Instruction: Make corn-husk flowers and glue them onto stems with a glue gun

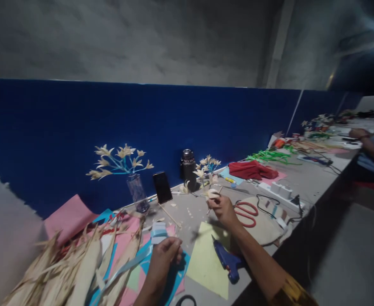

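A small cream flower [212, 194] is held between the bent fingers of the right hand [220, 207], above the counter [193, 212] and to the left of the red-handled scissors [246, 213]. The left hand [169, 250] is half curled just beside a roll of light blue ribbon [159, 232], and whether anything is gripped in it cannot be told. A blue glue gun [227, 260] is laid partly on yellow paper [207, 263], between the two forearms.
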The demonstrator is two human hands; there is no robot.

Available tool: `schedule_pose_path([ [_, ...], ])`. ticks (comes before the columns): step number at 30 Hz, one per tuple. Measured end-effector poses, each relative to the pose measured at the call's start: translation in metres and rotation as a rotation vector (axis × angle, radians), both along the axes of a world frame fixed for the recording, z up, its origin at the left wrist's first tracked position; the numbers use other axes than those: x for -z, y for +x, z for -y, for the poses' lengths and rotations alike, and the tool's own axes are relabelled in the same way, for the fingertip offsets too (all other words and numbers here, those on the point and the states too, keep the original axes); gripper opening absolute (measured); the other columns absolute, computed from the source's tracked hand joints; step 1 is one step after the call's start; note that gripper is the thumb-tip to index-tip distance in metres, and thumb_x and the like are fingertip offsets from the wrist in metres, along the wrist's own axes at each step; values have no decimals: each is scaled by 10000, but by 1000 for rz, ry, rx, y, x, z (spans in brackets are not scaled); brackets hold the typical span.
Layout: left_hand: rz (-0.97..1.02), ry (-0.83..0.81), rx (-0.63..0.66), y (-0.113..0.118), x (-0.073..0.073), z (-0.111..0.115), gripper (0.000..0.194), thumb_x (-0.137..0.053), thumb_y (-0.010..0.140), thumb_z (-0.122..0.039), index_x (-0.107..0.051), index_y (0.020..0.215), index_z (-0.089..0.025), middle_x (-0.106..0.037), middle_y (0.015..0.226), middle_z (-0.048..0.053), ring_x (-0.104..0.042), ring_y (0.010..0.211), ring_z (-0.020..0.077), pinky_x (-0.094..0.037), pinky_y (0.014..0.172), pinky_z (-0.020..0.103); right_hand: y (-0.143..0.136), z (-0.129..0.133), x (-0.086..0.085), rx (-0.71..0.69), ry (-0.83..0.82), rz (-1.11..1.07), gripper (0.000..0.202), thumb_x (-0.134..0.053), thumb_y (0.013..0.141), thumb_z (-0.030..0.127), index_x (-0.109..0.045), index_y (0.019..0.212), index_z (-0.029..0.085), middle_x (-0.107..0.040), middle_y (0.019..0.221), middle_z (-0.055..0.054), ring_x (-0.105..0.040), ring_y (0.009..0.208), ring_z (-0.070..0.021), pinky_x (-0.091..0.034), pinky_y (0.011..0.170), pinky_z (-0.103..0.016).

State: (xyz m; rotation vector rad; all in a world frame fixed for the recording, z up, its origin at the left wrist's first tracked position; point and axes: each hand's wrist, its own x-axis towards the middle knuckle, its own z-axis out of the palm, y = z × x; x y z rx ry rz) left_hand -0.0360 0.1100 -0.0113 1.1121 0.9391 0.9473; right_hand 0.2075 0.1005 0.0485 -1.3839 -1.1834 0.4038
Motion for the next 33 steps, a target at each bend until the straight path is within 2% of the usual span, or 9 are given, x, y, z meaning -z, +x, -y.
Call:
schedule_pose_path([
  [5, -6, -23, -59, -4, -3, -3, 420, -842, 620, -484, -693, 757, -117, -598, 584, 13, -522, 491, 95, -361, 476, 191, 44, -21, -15, -39, 24, -31, 354, -590, 758, 523, -606, 690, 176, -569, 528, 16, -489, 463, -120, -392, 468, -232],
  [10, 11, -53, -156, -13, -13, -9, 471, -871, 562, -490, -709, 812, -126, -614, 615, 10, -527, 505, 105, -391, 474, 202, 54, -28, -24, -97, 48, -10, 375, -613, 770, 527, -607, 670, 165, -592, 547, 16, -479, 472, -107, -403, 479, -222],
  [14, -62, 15, -165, -6, -34, -6, 426, -859, 582, -472, -716, 786, -127, -641, 633, 26, -563, 566, 124, -434, 524, 216, 42, -20, -20, -153, 52, 17, 232, -609, 777, 371, -659, 681, 166, -596, 569, 14, -512, 530, -120, -419, 537, -228],
  [17, -79, 126, -92, 19, -52, 2, 374, -840, 609, -421, -727, 827, -139, -656, 646, 26, -570, 568, 131, -460, 552, 241, 23, -8, -13, -181, 51, -5, 187, -626, 780, 339, -687, 760, 164, -627, 634, -2, -543, 587, -135, -432, 572, -235],
  [20, -75, 151, -35, 52, -61, 10, 386, -828, 618, -396, -721, 894, -149, -705, 796, 62, -635, 662, 173, -490, 573, 265, -1, 6, -7, -217, 60, -115, 230, -645, 798, 382, -684, 791, 155, -631, 654, -12, -544, 586, -137, -430, 559, -236],
  [22, -41, 162, -62, 68, -62, 14, 421, -830, 620, -386, -711, 953, -156, -719, 918, 87, -658, 774, 195, -519, 631, 277, -15, 16, -3, -227, 74, -179, 249, -650, 808, 392, -671, 724, 159, -616, 635, -15, -537, 579, -136, -419, 546, -235],
  [24, -8, 160, -45, 78, -61, 18, 427, -826, 633, -408, -707, 951, -148, -719, 932, 95, -662, 819, 204, -529, 676, 288, -26, 24, -1, -228, 89, -212, 248, -678, 790, 383, -664, 674, 165, -621, 653, -23, -552, 605, -144, -426, 556, -240],
  [29, 56, 121, 25, 77, -57, 27, 396, -833, 637, -432, -691, 851, -131, -685, 690, 45, -620, 630, 160, -508, 644, 295, -34, 41, 1, -255, 63, -305, 201, -726, 734, 350, -685, 668, 164, -626, 668, -19, -581, 640, -154, -474, 596, -254],
  [33, 44, 179, 2, 72, -56, 33, 292, -804, 686, -394, -682, 742, -134, -646, 619, 18, -576, 590, 133, -472, 620, 263, -37, 50, -4, -258, 30, -134, 193, -647, 799, 315, -691, 681, 169, -613, 670, -16, -558, 620, -142, -452, 582, -242],
])
